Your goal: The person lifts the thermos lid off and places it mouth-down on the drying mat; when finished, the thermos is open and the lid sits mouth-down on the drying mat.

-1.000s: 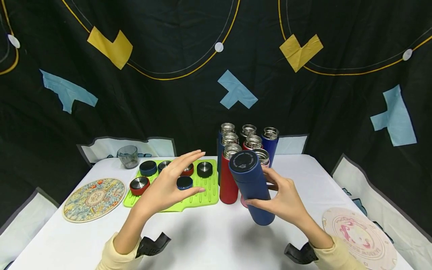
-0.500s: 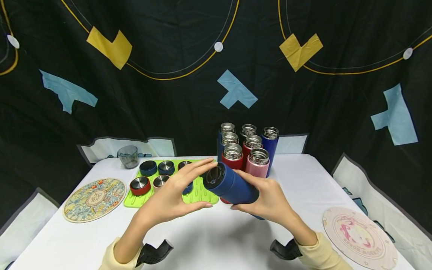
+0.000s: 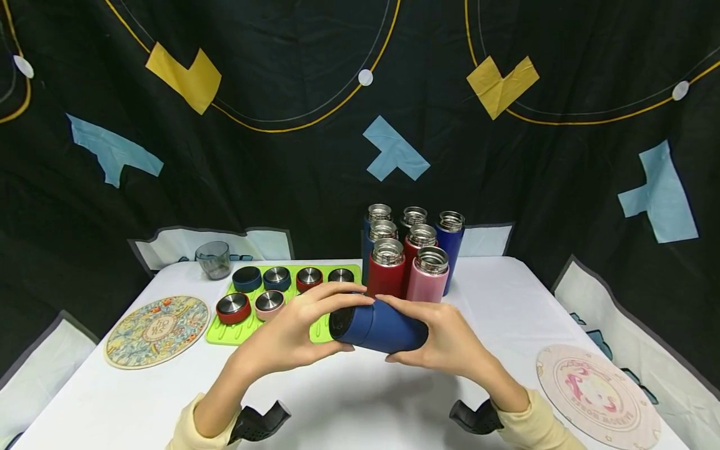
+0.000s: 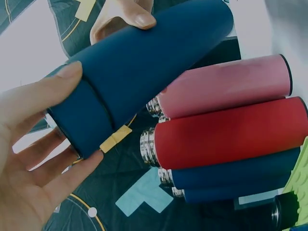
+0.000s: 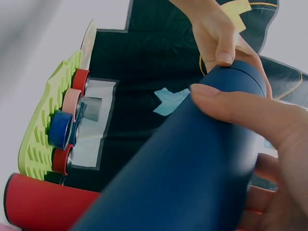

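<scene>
A navy blue thermos (image 3: pixel 388 330) is held in the air above the table, tilted nearly on its side with its capped end to the left. My right hand (image 3: pixel 450 331) grips its body, the thumb (image 5: pixel 216 102) lying along it in the right wrist view. My left hand (image 3: pixel 300 325) holds the lid (image 4: pixel 79 115) between thumb and fingers. A seam shows between lid and body. Just behind stand several lidless bottles, among them a red one (image 3: pixel 386 275) and a pink one (image 3: pixel 429 278), with bare steel necks.
A green drying mat (image 3: pixel 225 334) bears several lids, such as a red one (image 3: pixel 233 309). A glass cup (image 3: pixel 214 260) stands at the back left. Round placemats lie left (image 3: pixel 132 340) and right (image 3: pixel 562 375). A black curtain (image 3: pixel 292 181) hangs behind.
My right hand has brought the thermos leftward and tipped it towards horizontal, away from the standing bottles. My left hand, earlier apart from it, has taken hold of its lid.
</scene>
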`<state>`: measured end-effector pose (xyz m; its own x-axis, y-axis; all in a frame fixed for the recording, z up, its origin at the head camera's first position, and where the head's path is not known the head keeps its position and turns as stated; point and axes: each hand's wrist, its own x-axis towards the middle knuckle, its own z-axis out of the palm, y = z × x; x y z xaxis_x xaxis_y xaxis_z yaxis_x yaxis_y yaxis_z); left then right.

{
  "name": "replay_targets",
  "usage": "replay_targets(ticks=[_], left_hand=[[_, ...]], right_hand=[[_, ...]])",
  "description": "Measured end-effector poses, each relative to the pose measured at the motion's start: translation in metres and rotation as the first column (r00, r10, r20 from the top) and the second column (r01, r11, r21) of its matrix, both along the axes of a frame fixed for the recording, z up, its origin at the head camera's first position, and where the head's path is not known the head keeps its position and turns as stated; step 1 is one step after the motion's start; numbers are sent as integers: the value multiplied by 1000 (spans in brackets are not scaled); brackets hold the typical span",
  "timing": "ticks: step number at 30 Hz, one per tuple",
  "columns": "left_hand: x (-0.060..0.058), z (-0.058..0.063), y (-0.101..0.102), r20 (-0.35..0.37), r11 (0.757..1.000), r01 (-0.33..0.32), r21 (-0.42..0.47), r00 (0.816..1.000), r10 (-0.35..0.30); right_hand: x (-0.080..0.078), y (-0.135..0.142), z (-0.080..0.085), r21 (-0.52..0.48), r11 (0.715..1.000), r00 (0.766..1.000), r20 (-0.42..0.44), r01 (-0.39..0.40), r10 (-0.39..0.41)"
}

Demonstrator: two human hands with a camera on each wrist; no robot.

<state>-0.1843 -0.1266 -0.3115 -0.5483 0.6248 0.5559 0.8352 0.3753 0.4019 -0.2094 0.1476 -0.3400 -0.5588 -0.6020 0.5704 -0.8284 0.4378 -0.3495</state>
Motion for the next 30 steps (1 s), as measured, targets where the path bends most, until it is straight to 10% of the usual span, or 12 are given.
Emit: replay_targets(ticks=[6, 22, 30], left_hand=[[-4, -1, -4, -29, 999, 4, 51, 1000, -2], [-7, -4, -3, -36, 994, 2, 105, 999, 2], [-5, -6, 3, 110, 975, -154, 158, 984, 137]], right_hand=[[-2, 1, 2, -100, 991, 992, 83, -90, 98], [-3, 2, 1, -64, 995, 995, -63, -75, 71], [0, -1, 1, -12, 999, 979, -197, 40, -41]])
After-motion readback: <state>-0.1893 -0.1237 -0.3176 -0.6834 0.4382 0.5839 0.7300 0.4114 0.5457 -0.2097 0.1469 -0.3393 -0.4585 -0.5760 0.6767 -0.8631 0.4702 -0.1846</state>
